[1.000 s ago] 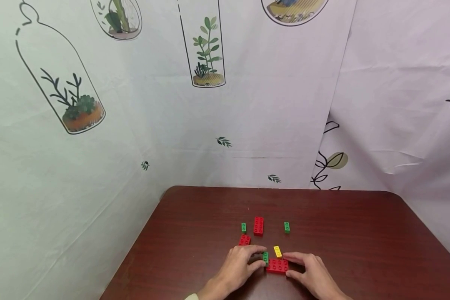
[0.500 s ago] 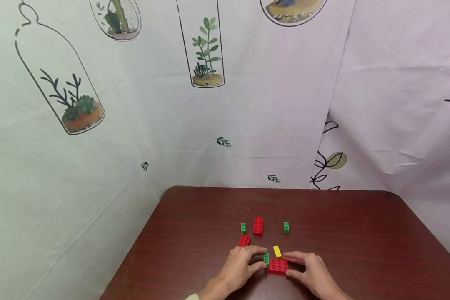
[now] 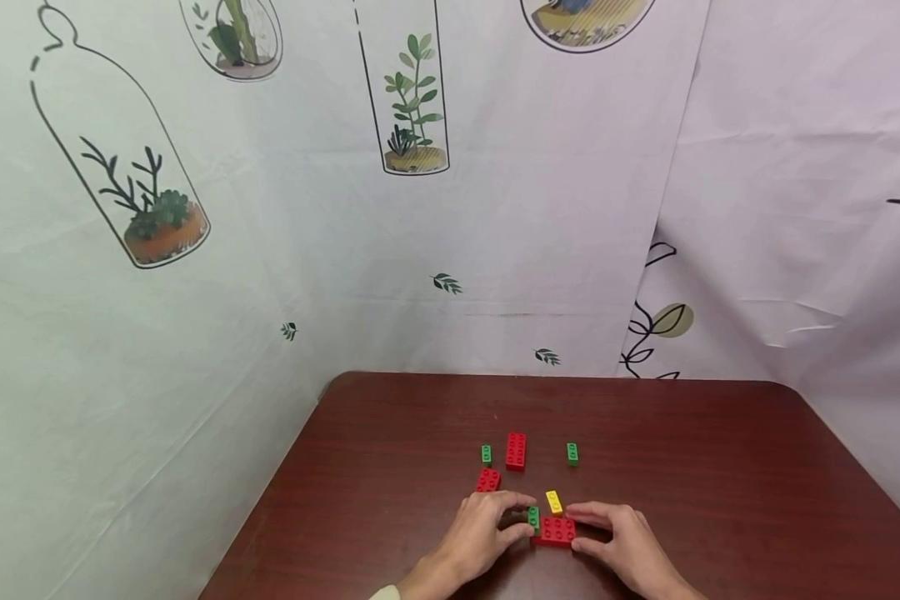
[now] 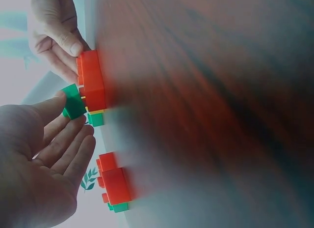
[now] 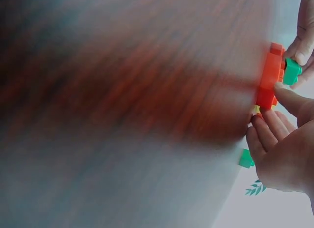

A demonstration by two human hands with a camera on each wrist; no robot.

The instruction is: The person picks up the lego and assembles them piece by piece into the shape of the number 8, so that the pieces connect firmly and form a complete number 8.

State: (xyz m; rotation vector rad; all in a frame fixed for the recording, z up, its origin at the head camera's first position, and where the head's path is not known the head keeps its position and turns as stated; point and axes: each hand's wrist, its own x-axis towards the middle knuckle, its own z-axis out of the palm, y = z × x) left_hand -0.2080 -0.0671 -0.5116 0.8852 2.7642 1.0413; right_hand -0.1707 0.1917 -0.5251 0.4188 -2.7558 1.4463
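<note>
My left hand (image 3: 471,537) pinches a small green toy brick (image 3: 533,520) between thumb and fingers. That green brick sits over the left end of a studded red brick (image 3: 558,531); in the left wrist view the green brick (image 4: 74,102) is at the red brick's studs, slightly tilted. Whether it is fully seated I cannot tell. At the other end, my right hand (image 3: 628,546) holds the red brick, thumb on the near side and fingers on the far side, as the right wrist view of the red brick (image 5: 269,79) shows. A yellow brick (image 3: 554,502) lies just behind it.
Beyond my left hand lies another red brick (image 3: 488,480). Farther back are a small green brick (image 3: 486,455), a long red brick (image 3: 516,452) and a second green brick (image 3: 572,454). The dark wooden table (image 3: 682,442) meets a printed cloth wall (image 3: 390,333) at its back.
The green brick in my left hand has shifted slightly right, from beside the red brick's left end to over its left studs. My right hand stays at the red brick.
</note>
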